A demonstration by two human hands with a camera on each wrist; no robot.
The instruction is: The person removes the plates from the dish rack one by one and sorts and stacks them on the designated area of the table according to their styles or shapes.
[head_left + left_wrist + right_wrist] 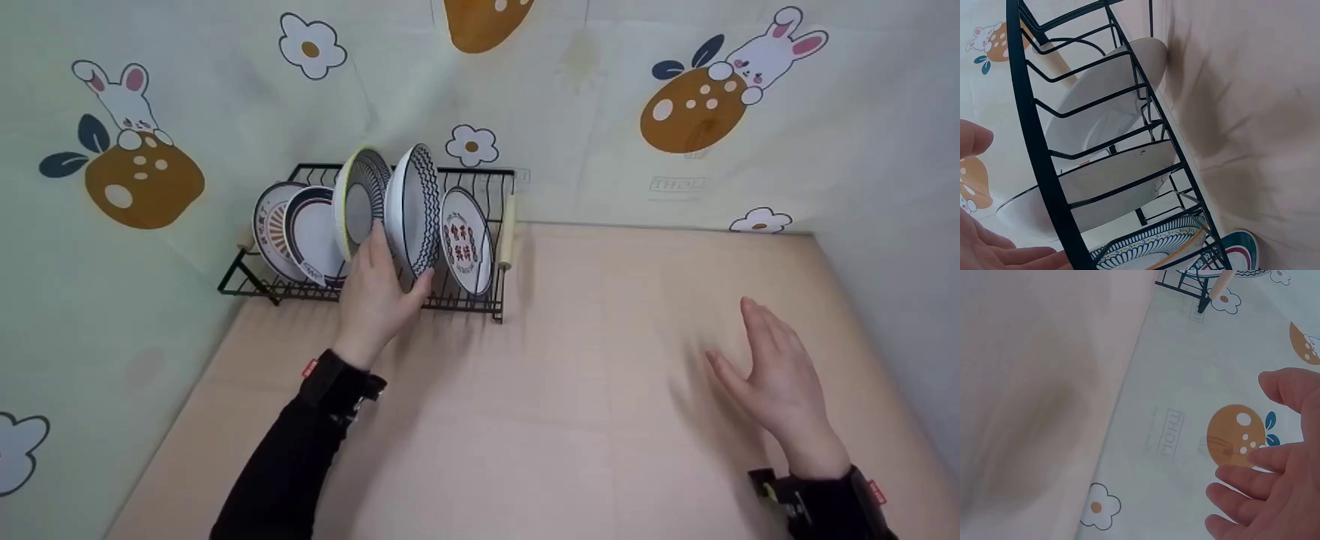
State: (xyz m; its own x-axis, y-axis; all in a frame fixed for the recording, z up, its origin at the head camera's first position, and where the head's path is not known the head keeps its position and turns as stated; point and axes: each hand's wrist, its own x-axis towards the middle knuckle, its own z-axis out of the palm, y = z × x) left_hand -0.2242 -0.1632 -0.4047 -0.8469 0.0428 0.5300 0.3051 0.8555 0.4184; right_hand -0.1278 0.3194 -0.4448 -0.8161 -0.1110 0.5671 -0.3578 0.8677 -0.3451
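Five dishes in rack (480,300); left hand (379,296) grip clamped on wavy-rimmed bowl (416,206) (right hand (776,375) spread).

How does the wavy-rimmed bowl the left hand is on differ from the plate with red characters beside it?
The wavy-rimmed bowl is deep with black wave bands and held by the left hand; the red-character plate is flatter, white-faced, smaller and untouched. Both stand on edge in the black rack.
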